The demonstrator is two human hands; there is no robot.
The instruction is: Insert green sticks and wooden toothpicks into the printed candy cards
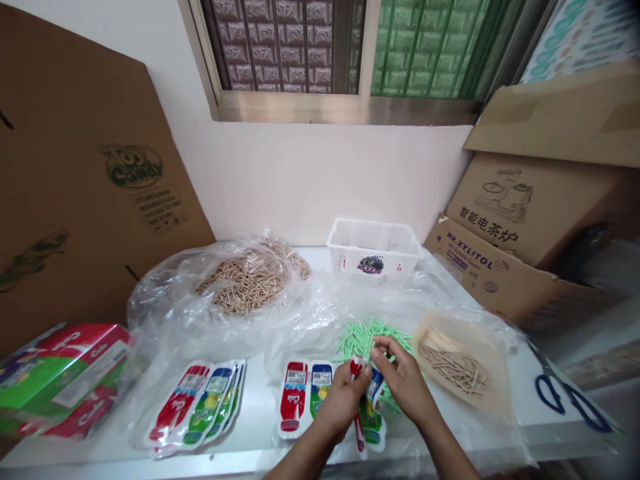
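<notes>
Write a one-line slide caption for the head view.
Left hand holding a printed packet, right hand close beside it, green sticks just behind, white basket beyond.

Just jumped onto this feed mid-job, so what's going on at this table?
A person's left hand holds a glossy, bottle-printed packet with red on it; the right hand has its fingertips close to the upper end, though whether they pinch anything is unclear. Just beyond the hands lies a pile of thin, light-green sticks. Similar red-and-green packets lie to the left. A translucent bag of thin tan sticks lies to the right.
</notes>
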